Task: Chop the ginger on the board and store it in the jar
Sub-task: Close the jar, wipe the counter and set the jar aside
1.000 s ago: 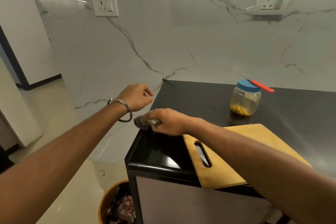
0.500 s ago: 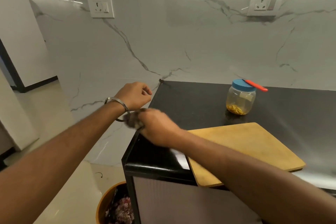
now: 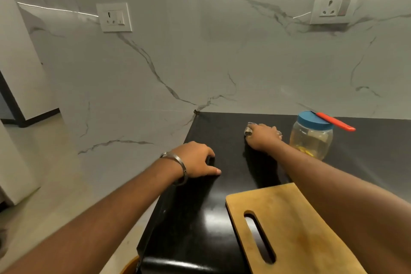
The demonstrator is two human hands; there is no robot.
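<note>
head view looks down on a glossy black stone counter set against a grey-veined marble wall. the right hand lies palm-down far back on the counter, fingers curled over a small crumpled grey cloth and pressing it to the stone; the left hand rests at the counter's left edge, fingers loosely bent over the rim, holding nothing. just right of the right hand stands the clear plastic jar with a blue screw lid, lid on, a little yellow chopped ginger lying at its bottom. an orange-handled knife lies across the lid, its long axis running from the lid out to the right and slightly toward the person. the pale wooden chopping board with a slot handle sits near the front edge, bare of ginger, slot end facing left. judged from this, the chopping and storing look done and the wiping is clean-up. what matters next is that jar and knife lie to the right of the cloth grip, so the right hand is much the nearer; a sweep that way risks nudging the jar and tipping the knife off its lid.
</note>
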